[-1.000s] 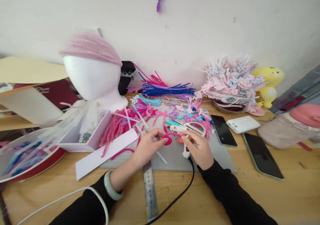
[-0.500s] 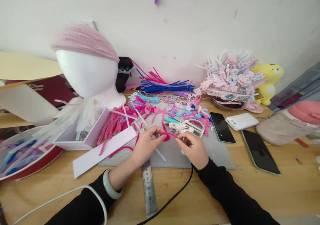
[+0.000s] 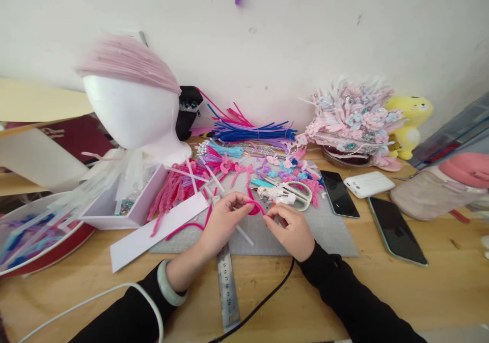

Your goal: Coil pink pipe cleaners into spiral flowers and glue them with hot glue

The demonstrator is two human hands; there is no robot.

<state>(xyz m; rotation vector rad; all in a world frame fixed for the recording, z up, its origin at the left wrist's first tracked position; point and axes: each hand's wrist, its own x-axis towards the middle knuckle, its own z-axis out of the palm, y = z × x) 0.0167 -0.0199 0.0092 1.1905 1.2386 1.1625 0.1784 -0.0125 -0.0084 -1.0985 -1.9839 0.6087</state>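
Only the steel ruler [image 3: 228, 287] shows numerals; both left hand [image 3: 221, 223] and right hand [image 3: 291, 231] pinch a pink pipe cleaner [image 3: 255, 208]

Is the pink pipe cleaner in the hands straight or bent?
Bent: the pink pipe cleaner curls into a loop between left hand and right hand.

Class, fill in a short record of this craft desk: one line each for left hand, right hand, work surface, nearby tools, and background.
left hand: left hand pinches one side of a pink pipe cleaner
right hand: right hand pinches its other side
work surface: grey mat on a wooden table
nearby tools: scissors just behind the hands; ruler between the forearms
background: foam head with pink cap, pipe cleaner bundle, pink headdress, two phones
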